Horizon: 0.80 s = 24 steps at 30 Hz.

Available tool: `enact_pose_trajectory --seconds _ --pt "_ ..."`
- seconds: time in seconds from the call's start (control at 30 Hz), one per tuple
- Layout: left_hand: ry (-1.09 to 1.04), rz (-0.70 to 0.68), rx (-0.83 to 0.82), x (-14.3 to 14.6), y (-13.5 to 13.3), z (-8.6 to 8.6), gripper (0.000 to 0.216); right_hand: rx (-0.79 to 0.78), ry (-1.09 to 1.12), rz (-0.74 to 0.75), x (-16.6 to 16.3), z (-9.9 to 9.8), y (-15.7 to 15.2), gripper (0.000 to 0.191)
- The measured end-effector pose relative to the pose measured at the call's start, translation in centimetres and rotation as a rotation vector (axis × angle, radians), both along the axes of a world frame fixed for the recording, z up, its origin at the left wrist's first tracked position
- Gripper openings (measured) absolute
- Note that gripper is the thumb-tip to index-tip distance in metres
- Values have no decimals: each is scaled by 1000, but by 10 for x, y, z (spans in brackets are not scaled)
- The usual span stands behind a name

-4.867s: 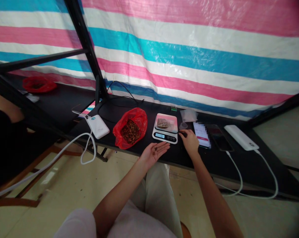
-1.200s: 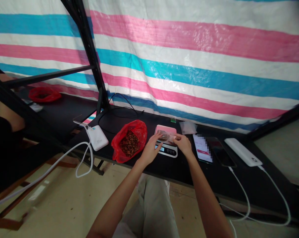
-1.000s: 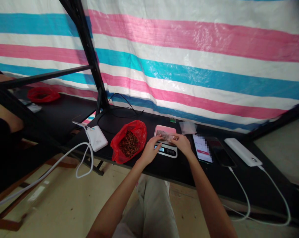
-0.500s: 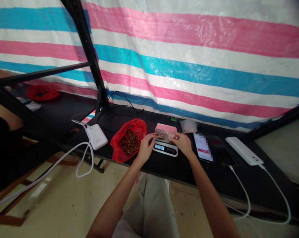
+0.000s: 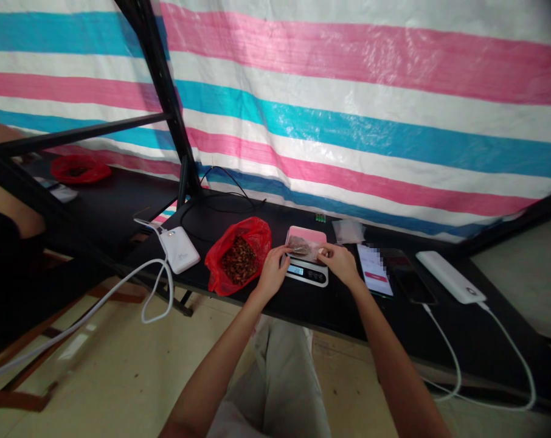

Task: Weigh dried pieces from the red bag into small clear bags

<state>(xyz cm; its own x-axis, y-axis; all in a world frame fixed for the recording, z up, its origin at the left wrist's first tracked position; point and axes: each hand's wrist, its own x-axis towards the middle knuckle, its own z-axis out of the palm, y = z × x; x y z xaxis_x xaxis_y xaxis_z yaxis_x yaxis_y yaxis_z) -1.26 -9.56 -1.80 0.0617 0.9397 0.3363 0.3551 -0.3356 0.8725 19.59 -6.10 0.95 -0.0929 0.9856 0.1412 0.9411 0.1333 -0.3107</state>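
A small kitchen scale (image 5: 306, 272) with a pink top and a lit display stands on the black table (image 5: 348, 310). On its platform lies a small clear bag (image 5: 303, 247) with brown pieces in it. My left hand (image 5: 274, 272) pinches the bag's left end with closed fingers. My right hand (image 5: 340, 263) pinches its right end. An open red plastic bag (image 5: 239, 255) full of brown pieces sits just left of the scale.
A phone (image 5: 375, 278) and a second dark phone (image 5: 407, 284) lie right of the scale, with a white power bank (image 5: 450, 276) and cables beyond. Another power bank (image 5: 179, 249) lies left. Empty clear bags (image 5: 347, 232) sit behind. A person's arm (image 5: 11, 213) shows at far left.
My left hand, earlier palm-up near the table edge, has gone to the bag on the scale. My right hand left the scale's buttons and took the bag's other end.
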Motion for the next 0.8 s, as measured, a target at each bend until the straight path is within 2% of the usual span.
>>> enact_pose_trajectory --seconds 0.2,0.57,0.8 --pt "13 -12 12 2 0 -4 23 6 -57 5 -6 -1 1 35" --pt "24 -24 3 1 -2 -2 22 95 -159 239 -3 10 11 18" --pt "26 -22 -4 2 -1 -4 21 89 -350 264 -4 6 14 21"
